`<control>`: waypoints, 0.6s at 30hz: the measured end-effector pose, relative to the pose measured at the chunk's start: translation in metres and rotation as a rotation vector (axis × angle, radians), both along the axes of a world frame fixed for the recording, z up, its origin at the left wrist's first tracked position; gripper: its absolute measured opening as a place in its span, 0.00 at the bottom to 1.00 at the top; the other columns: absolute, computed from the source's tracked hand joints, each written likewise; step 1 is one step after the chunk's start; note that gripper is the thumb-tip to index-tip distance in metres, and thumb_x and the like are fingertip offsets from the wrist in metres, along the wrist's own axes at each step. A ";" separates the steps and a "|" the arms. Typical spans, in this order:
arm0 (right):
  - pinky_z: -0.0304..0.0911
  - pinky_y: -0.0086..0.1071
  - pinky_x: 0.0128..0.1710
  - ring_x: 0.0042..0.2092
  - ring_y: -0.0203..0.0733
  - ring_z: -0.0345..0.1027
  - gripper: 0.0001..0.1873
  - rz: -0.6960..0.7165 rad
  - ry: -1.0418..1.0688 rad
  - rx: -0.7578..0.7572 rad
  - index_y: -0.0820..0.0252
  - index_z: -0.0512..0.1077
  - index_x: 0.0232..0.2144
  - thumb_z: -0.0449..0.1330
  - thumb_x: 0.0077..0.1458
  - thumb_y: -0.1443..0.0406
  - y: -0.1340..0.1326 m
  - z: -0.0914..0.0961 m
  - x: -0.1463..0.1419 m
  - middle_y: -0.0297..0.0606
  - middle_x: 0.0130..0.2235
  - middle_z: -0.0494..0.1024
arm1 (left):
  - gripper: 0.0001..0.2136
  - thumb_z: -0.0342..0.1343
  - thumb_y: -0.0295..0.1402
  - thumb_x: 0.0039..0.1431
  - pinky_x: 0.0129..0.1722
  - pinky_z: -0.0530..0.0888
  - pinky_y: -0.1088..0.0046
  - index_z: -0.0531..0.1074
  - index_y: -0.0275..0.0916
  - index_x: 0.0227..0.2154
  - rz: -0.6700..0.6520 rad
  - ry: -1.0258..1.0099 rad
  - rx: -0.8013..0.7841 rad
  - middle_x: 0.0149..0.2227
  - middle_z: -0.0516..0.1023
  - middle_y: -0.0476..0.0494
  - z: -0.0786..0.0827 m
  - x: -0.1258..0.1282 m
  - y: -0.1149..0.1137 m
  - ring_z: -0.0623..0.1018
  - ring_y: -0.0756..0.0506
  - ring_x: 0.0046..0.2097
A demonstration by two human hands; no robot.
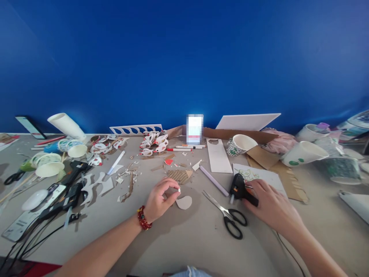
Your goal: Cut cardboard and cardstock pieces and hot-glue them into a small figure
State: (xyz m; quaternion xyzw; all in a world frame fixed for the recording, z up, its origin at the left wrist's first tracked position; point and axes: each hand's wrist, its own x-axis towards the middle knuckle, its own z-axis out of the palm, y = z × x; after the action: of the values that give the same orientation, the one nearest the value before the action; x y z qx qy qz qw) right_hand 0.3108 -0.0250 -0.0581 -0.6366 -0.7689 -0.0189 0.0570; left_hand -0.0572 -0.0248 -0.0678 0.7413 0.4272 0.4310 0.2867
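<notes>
My left hand [162, 199], with a red beaded bracelet at the wrist, pinches a small white piece [179, 190] between thumb and fingertips. Just below those fingertips lies a rounded white cutout [185, 202]. My right hand [272, 204] is closed around the handle of a black glue gun [238, 186], whose nozzle points down toward the table. Between the hands rest open scissors [227, 216] with black handles and a lilac marker [213, 180]. Ribbed brown cardboard [180, 176] sits beyond my left hand.
Small white bird-like figures [154, 141] stand at the back. Two more glue guns [65, 198], with cables and a power strip [17, 227], lie left. Paper cups [305, 153] stand right, near a drawing [261, 175]. A lit phone [195, 129] leans against the blue wall.
</notes>
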 end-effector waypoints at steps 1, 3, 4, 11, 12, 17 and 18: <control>0.64 0.46 0.41 0.46 0.58 0.70 0.19 0.008 -0.002 0.039 0.57 0.67 0.46 0.56 0.53 0.57 -0.001 0.005 -0.003 0.47 0.48 0.72 | 0.02 0.55 0.28 0.60 0.45 0.72 0.67 0.71 0.39 0.35 -0.005 0.021 0.006 0.37 0.77 0.43 0.000 0.000 0.000 0.76 0.45 0.42; 0.63 0.47 0.44 0.48 0.59 0.68 0.18 0.024 0.060 0.115 0.58 0.69 0.44 0.56 0.56 0.55 -0.003 0.016 -0.017 0.48 0.48 0.72 | 0.02 0.55 0.29 0.60 0.45 0.72 0.65 0.71 0.40 0.36 -0.022 0.074 0.031 0.37 0.77 0.43 0.000 -0.001 0.001 0.75 0.45 0.42; 0.63 0.46 0.46 0.48 0.58 0.67 0.16 0.049 0.134 0.137 0.58 0.69 0.42 0.55 0.57 0.54 -0.004 0.022 -0.028 0.48 0.47 0.73 | 0.02 0.56 0.29 0.60 0.45 0.72 0.65 0.72 0.40 0.36 -0.033 0.102 0.055 0.37 0.77 0.43 -0.001 -0.001 0.001 0.75 0.44 0.42; 0.62 0.29 0.33 0.32 0.38 0.69 0.05 0.327 0.707 -0.286 0.57 0.71 0.30 0.56 0.59 0.66 -0.007 0.028 -0.131 0.34 0.32 0.74 | 0.03 0.55 0.30 0.61 0.52 0.68 0.58 0.70 0.40 0.38 -0.093 0.286 0.223 0.38 0.78 0.43 -0.005 0.001 -0.001 0.74 0.44 0.43; 0.62 0.29 0.32 0.31 0.38 0.68 0.04 0.336 0.730 -0.316 0.57 0.71 0.30 0.57 0.58 0.67 -0.006 0.024 -0.141 0.34 0.31 0.74 | 0.04 0.55 0.30 0.61 0.52 0.69 0.58 0.70 0.40 0.38 -0.102 0.304 0.230 0.38 0.77 0.43 -0.004 0.002 -0.002 0.74 0.44 0.43; 0.58 0.27 0.29 0.30 0.37 0.68 0.02 0.287 0.806 -0.359 0.58 0.71 0.30 0.59 0.55 0.67 0.000 0.008 -0.163 0.33 0.29 0.75 | 0.04 0.52 0.29 0.61 0.53 0.68 0.56 0.71 0.40 0.38 -0.106 0.398 0.259 0.37 0.77 0.43 0.005 0.003 -0.003 0.74 0.43 0.41; 0.58 0.27 0.28 0.30 0.37 0.67 0.03 0.278 0.815 -0.359 0.59 0.71 0.29 0.59 0.55 0.67 0.001 0.007 -0.163 0.33 0.28 0.74 | 0.04 0.52 0.29 0.61 0.54 0.68 0.55 0.71 0.40 0.38 -0.110 0.420 0.269 0.37 0.77 0.43 0.006 0.003 -0.002 0.74 0.43 0.41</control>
State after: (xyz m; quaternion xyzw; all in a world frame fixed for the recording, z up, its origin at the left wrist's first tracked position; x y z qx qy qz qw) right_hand 0.1476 -0.0243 -0.0515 -0.4829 -0.7528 0.3740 0.2454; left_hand -0.0539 -0.0273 -0.0618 0.8681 0.3752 0.3044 0.1138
